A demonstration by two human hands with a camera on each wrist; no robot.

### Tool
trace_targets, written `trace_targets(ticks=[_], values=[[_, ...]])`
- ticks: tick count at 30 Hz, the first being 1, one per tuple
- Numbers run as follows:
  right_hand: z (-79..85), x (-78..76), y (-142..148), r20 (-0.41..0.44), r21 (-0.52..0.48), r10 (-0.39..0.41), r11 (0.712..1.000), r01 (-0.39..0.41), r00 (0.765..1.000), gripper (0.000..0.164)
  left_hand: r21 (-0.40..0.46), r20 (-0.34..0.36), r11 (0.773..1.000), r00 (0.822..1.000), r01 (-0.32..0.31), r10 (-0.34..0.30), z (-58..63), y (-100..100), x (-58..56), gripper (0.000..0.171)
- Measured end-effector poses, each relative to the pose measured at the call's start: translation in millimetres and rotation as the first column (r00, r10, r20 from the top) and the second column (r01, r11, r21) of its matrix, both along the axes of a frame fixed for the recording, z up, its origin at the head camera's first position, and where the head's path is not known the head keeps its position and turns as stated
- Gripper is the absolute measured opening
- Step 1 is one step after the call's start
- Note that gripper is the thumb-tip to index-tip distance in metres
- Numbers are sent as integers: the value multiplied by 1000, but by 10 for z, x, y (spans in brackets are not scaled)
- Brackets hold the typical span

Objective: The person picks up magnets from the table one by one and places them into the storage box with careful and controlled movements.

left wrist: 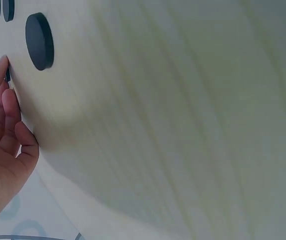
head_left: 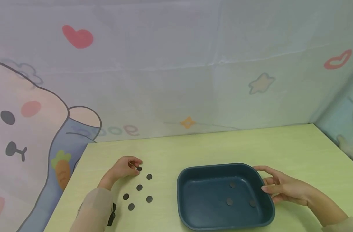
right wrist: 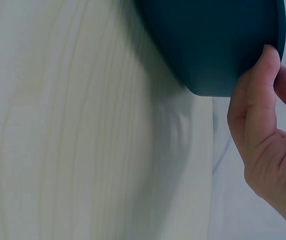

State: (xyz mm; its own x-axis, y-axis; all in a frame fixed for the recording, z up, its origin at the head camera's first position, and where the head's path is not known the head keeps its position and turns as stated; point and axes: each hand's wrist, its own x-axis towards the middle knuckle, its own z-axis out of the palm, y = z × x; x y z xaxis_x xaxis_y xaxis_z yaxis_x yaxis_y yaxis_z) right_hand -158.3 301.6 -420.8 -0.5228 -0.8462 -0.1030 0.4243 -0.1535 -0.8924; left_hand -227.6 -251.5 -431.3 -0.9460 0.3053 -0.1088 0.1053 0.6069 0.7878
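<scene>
My left hand is at the table's left side, thumb and forefinger curled about a small round black disc. In the left wrist view this disc shows as a thin dark sliver between the fingertips, close against the table. On the right, my right hand grips the right wall of a dark teal rectangular tub, thumb on the rim and fingers outside. Inside the tub lie three discs, one of them a greyish disc. The right wrist view shows the tub's outer wall by the fingers.
Several more black discs lie loose on the pale yellow-green table, among them a disc between the left hand and the tub. A printed curtain hangs behind the table's far edge. A black strap shows by the left sleeve.
</scene>
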Motion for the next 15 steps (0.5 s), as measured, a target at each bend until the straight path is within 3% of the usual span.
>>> trace_targets(ticks=[15], values=[[12, 21, -2, -21, 51, -23, 998, 24, 1000, 59, -58, -40, 997, 998, 43, -45, -37, -20, -17, 19]])
